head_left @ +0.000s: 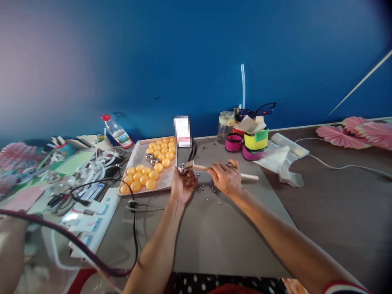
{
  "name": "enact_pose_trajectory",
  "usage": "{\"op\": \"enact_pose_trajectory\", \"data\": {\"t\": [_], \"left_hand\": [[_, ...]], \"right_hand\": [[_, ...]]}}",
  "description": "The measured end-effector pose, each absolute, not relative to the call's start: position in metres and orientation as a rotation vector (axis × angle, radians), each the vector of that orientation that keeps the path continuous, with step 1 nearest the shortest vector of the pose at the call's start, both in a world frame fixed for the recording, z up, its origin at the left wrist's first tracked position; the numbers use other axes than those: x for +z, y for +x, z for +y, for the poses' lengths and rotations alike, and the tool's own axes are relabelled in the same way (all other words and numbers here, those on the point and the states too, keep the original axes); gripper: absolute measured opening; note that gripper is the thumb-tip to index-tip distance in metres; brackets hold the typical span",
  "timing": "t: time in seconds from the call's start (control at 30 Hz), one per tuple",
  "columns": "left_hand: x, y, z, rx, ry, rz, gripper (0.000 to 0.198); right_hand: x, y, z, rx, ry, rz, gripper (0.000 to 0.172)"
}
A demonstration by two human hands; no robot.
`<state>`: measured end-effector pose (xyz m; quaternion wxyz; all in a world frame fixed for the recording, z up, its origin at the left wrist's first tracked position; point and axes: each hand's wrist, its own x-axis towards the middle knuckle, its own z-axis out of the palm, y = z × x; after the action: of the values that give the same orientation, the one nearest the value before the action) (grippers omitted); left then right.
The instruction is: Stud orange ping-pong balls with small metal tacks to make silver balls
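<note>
My left hand [183, 188] is closed around a shiny silver ball [183, 169], held up near the tray's right side. In my right hand [226, 176] is a slim flat-ended tool, apparently a brush [200, 167], with a pale handle sticking out to the right. Its brownish tip touches or nearly touches the silver ball. Several small silver beads [215, 189] lie scattered on the mat below my hands. Left of my hands stands a white tray [168, 182] with rows of glossy orange balls [150, 184] and two silver-patterned balls [153, 161].
A phone-like upright thing [183, 130], blurred, stands behind the tray. Cables and a white power strip [105, 210] crowd the left. A red-capped bottle [119, 132] leans at the wall. A glass jar [225, 126], pink-and-yellow containers [255, 141] and white paper [272, 157] are at back right.
</note>
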<state>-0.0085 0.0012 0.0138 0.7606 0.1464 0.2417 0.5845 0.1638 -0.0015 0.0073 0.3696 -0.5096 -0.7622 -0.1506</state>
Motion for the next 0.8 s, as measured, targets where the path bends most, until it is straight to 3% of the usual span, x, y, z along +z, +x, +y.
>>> {"op": "enact_pose_trajectory", "data": {"t": [0.8], "left_hand": [[0.009, -0.012, 0.003, 1.228, 0.312, 0.461, 0.044]], "right_hand": [[0.004, 0.187, 0.013, -0.444, -1.519, -1.815, 0.030]]}}
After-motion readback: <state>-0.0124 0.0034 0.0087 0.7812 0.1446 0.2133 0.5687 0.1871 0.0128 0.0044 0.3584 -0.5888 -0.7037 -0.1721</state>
